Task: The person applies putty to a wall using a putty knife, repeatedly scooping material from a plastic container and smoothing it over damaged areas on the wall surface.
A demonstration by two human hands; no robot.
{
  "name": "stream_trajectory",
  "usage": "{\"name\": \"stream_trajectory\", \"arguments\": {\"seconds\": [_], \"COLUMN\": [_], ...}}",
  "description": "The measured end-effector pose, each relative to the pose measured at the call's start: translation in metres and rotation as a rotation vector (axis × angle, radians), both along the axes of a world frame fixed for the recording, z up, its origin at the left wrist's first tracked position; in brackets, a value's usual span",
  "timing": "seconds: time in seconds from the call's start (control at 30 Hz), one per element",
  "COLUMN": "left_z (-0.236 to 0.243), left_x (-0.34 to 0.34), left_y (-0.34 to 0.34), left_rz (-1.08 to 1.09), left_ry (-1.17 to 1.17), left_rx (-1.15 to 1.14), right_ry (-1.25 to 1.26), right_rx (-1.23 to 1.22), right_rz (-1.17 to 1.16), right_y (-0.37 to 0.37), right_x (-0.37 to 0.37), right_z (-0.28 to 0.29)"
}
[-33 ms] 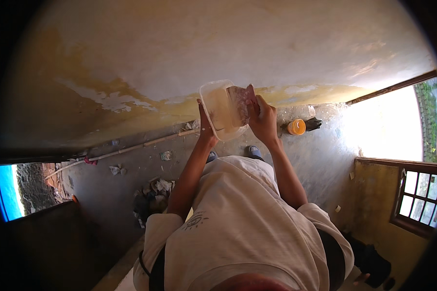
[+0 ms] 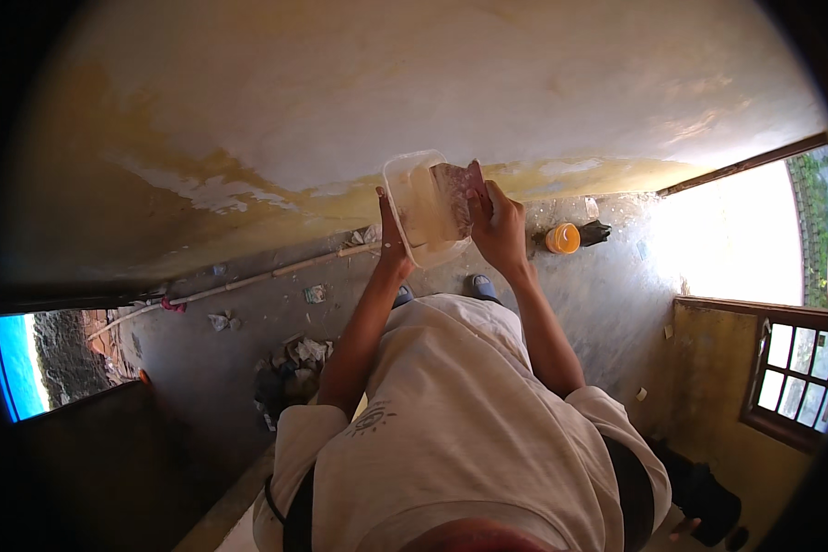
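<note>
My left hand (image 2: 393, 241) grips a translucent plastic tub (image 2: 414, 207) by its left side, tilted so that its inside faces me. Pale residue coats the inside of the tub. My right hand (image 2: 500, 230) is closed on a flat, reddish-brown scraper (image 2: 454, 195), its wide blade smeared with pale paste. The blade overlaps the tub's right part; whether it touches the bottom I cannot tell. Just beyond both hands rises a wall (image 2: 359, 101) with whitish coating over patchy yellow paint.
An orange bucket (image 2: 562, 239) and a black plastic bag (image 2: 595, 232) are on the floor at right. A long pole (image 2: 285, 270) lies along the wall's foot. Crumpled rubbish (image 2: 290, 373) is piled at left. A barred window (image 2: 796, 377) is at far right, near a bright doorway (image 2: 731, 239).
</note>
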State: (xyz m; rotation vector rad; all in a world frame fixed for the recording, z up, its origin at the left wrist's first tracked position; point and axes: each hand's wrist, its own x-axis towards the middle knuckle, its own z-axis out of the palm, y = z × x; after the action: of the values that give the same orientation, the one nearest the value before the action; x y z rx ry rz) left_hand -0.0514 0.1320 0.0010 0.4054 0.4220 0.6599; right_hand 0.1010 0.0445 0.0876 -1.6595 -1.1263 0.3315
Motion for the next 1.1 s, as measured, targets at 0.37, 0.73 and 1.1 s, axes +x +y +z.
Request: {"name": "stream_trajectory", "arguments": {"seconds": [0.37, 0.73, 1.1], "left_z": [0.023, 0.002, -0.018], "left_x": [0.089, 0.141, 0.161], "left_y": [-0.049, -0.104, -0.144], "left_rz": [0.032, 0.054, 0.014], "left_ry": [0.104, 0.111, 0.219], "left_rx": [0.036, -0.002, -0.048], "right_ry": [0.066, 0.145, 0.188], "right_rx": [-0.076, -0.098, -0.18], "right_rz": [0.081, 0.111, 0.147], "right_y": [-0.043, -0.08, -0.119], "right_x": [0.092, 0.135, 0.164], "right_z": [-0.018, -0.067, -0.084]}}
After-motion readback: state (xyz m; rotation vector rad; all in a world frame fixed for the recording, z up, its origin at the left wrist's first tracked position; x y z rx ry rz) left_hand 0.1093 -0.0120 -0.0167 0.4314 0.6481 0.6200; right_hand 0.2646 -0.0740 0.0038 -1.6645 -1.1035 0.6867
